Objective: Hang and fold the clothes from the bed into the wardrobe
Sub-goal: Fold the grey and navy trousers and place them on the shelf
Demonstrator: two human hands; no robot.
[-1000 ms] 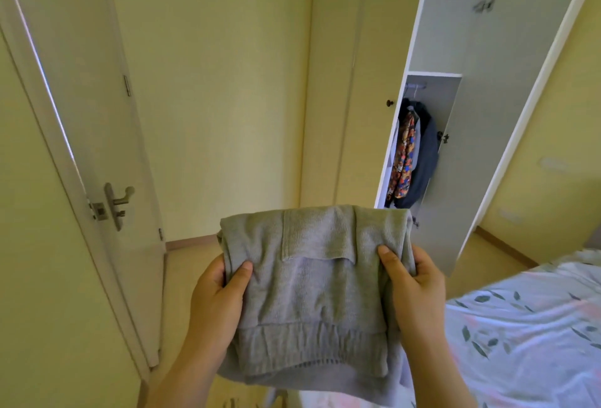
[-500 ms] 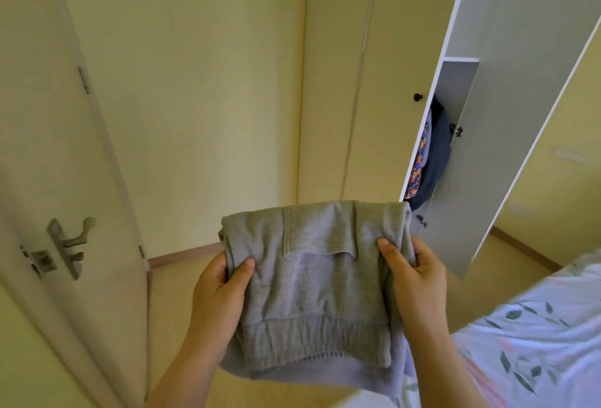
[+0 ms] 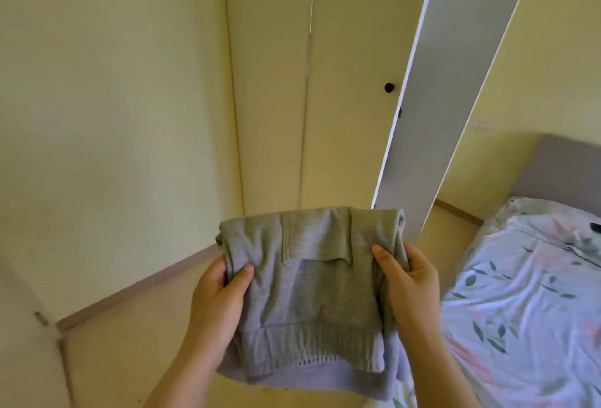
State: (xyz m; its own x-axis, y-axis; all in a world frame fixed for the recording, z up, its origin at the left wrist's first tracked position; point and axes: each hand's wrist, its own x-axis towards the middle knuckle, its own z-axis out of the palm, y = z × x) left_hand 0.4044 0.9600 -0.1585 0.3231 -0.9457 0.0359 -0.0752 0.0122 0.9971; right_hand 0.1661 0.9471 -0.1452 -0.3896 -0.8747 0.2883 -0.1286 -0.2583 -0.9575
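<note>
A folded grey knitted sweater (image 3: 312, 297) is held flat in front of me at chest height. My left hand (image 3: 218, 306) grips its left edge, thumb on top. My right hand (image 3: 406, 280) grips the right edge the same way. Straight ahead stands the cream wardrobe (image 3: 325, 82) with closed doors and a black knob (image 3: 389, 87). Its white door (image 3: 455, 88) hangs open edge-on to the right and hides the inside of the wardrobe. The bed (image 3: 527, 310) with a leaf-print sheet lies at the right.
A yellow wall (image 3: 113, 114) fills the left, with a skirting board (image 3: 136, 290) along the floor. The grey headboard (image 3: 562, 170) rises behind the bed. A small dark item (image 3: 595, 227) lies at the bed's far right edge.
My view has swung right and closer to the wardrobe: the room door at the left has left the frame and the hanging clothes are now hidden. Both hands hold the sweater as before.
</note>
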